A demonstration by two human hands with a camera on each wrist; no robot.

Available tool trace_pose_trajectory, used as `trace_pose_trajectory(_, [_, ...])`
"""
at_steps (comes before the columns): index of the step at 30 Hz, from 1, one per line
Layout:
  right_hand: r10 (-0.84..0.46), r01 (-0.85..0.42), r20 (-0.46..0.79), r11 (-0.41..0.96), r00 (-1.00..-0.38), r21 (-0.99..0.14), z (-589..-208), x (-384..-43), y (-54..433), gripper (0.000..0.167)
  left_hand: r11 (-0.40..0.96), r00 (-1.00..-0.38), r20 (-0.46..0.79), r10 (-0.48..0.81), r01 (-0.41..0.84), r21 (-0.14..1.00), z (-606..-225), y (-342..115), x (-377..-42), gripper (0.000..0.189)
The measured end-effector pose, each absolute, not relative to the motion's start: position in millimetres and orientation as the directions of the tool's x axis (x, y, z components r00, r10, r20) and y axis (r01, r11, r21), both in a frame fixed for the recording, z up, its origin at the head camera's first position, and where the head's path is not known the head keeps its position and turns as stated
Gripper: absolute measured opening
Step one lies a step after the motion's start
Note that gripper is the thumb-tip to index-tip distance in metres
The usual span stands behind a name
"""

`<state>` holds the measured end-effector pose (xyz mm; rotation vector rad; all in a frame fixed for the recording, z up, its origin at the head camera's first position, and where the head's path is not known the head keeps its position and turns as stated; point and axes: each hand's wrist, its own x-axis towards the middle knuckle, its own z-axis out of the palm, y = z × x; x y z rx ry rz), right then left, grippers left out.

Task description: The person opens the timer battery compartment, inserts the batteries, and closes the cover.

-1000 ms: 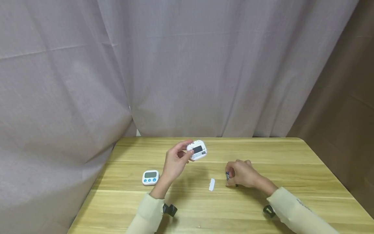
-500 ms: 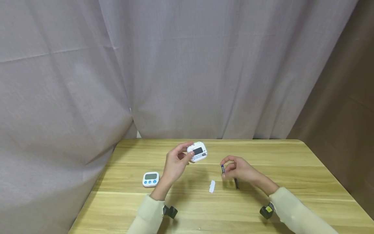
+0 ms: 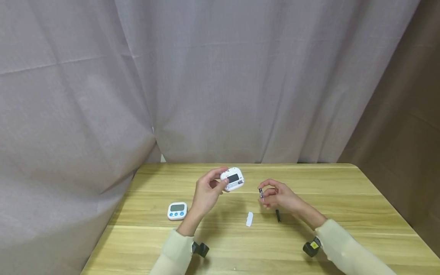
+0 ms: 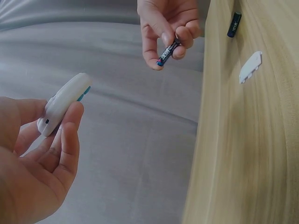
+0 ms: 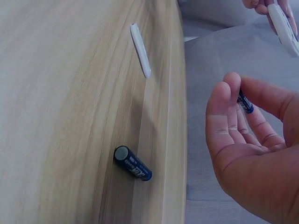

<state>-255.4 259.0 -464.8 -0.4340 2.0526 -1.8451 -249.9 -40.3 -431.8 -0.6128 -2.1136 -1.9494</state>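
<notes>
Above the table my left hand (image 3: 206, 191) grips a white digital timer (image 3: 236, 176) by its left edge, its back facing me. Its battery slot lies uncovered, and a small dark item shows at the slot's right end. My right hand (image 3: 283, 198) pinches a small dark blue battery (image 4: 168, 52) between thumb and fingers, a short way right of the timer and apart from it. A second dark battery (image 5: 133, 163) lies on the table below my right hand. Left of that battery rests the white battery cover (image 3: 249, 219).
Another white timer (image 3: 177, 211) with blue buttons lies face up on the wooden table (image 3: 137, 244), left of my left forearm. A grey curtain (image 3: 220, 84) hangs behind the table's far edge.
My right hand has lifted the battery off the table and moved it slightly up and left, turning it. The other battery has come into view below. My left hand stays nearly still with the timer.
</notes>
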Motion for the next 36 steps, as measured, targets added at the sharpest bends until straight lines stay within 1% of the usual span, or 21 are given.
trace_pose_trajectory(7, [-0.429, -0.011, -0.037, 0.109, -0.903, -0.994, -463.0, -254.2, 255.4, 0.025, 0.039, -0.899, 0.406, 0.165, 0.417, 0.908, -432.8, -39.0, -250.0, 0.037])
trace_pose_trajectory(11, [-0.396, -0.026, -0.016, 0.100, -0.918, -0.995, -462.1, -252.5, 252.5, 0.021, 0.043, -0.899, 0.407, 0.163, 0.418, 0.907, -433.1, -37.6, -249.8, 0.037])
trace_pose_trajectory(21, [-0.290, -0.071, 0.039, 0.101, -0.956, -0.992, -455.7, -248.0, 241.4, 0.024, 0.043, -0.905, 0.394, 0.161, 0.406, 0.913, -436.0, -34.5, -248.4, 0.037])
trace_pose_trajectory(28, [-0.163, -0.102, 0.085, 0.097, -0.983, -0.990, -452.7, -246.0, 234.6, 0.021, 0.048, -0.911, 0.380, 0.160, 0.392, 0.919, -437.6, -33.3, -249.1, 0.037])
trace_pose_trajectory(33, [-0.140, -0.149, 0.139, 0.060, -0.980, -0.987, -451.5, -244.9, 227.6, 0.021, 0.053, -0.911, 0.379, 0.161, 0.391, 0.919, -437.9, -33.8, -249.5, 0.037])
trace_pose_trajectory(36, [-0.141, -0.182, 0.173, 0.047, -0.975, -0.982, -450.3, -244.6, 224.1, 0.025, 0.052, -0.908, 0.385, 0.164, 0.398, 0.916, -437.2, -34.1, -249.9, 0.037])
